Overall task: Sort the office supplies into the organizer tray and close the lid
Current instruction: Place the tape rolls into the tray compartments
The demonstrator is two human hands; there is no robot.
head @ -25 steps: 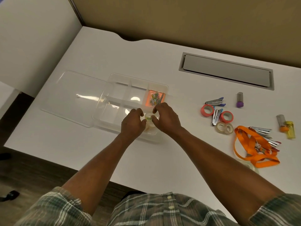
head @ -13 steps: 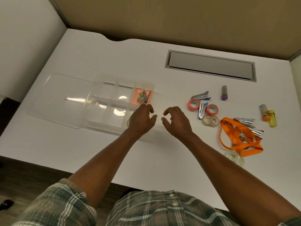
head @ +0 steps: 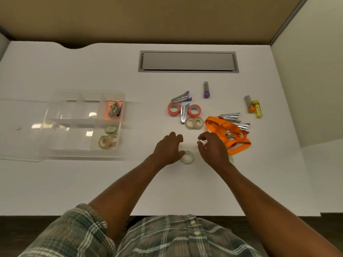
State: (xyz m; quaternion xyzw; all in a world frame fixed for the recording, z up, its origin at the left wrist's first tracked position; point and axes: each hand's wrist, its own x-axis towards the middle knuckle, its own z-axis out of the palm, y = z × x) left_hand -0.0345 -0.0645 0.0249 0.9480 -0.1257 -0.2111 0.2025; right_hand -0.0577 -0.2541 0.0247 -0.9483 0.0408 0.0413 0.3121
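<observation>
Once over tray, hands [head: 169, 148] now w/ tape [head: 187, 157]

1. Clear organizer tray [head: 55, 115], lid [head: 20, 130] open flat leftward; tape rolls [head: 108, 139] and clips [head: 114, 110] in right compartments.
2. Loose clear tape roll [head: 187, 157], red tape rolls [head: 174, 109], staple removers [head: 181, 97], orange lanyard [head: 225, 134] lie rightward.

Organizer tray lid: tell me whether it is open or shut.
Open. The clear lid lies flat on the desk left of the organizer tray, whose compartments are uncovered, tape rolls visible inside.
</observation>
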